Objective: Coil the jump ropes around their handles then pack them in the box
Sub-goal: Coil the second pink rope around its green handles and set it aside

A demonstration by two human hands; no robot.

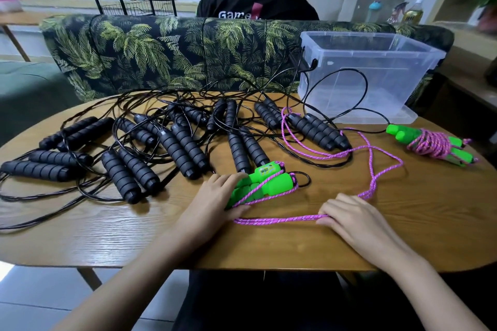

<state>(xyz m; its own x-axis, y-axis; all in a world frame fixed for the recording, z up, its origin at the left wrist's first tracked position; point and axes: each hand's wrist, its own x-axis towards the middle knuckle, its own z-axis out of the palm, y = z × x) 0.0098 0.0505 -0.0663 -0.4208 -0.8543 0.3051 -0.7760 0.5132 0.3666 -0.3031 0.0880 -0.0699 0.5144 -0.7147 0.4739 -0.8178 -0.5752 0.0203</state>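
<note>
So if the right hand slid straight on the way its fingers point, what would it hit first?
The right hand would probably meet the green handles under the left hand, along the pink rope it pinches.

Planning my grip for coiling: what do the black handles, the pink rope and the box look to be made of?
Black handles: likely soft foam, matte, with ribbed rings.
Pink rope: seemingly braided cord, with woven speckled strands.
Box: clear plastic, smooth, with see-through walls.
</note>
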